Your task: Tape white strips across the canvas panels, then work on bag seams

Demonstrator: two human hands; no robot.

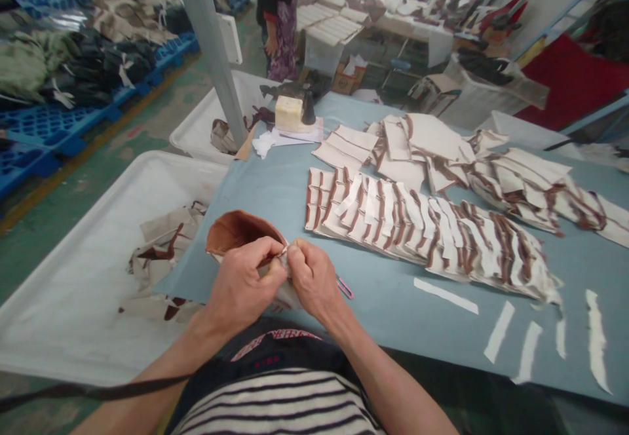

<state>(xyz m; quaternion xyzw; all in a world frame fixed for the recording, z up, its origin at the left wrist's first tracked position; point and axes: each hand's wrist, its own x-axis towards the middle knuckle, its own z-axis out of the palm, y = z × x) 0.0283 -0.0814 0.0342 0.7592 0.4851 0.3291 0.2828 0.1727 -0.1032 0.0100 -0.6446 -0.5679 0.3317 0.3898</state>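
Note:
Both hands meet at the edge of a fabric pouch (240,228), cream outside with a brown lining, whose mouth gapes open to the left. My left hand (248,274) pinches the rim between thumb and fingers. Close against it, my right hand (309,268) is closed on the same edge; the exact spot they grip is mostly hidden by the fingers. A small pink-handled tool (345,287) shows just right of my right hand, and I cannot tell whether it is held or lies on the table. Cream pieces with brown strips (363,215) lie overlapped in a row beyond.
Loose white strips (445,295) lie on the blue table (275,179). More cream pieces (432,137) are heaped at the back. A white bin (73,278) with fabric pieces stands left, by a grey post (211,48). A person (280,22) stands farther off.

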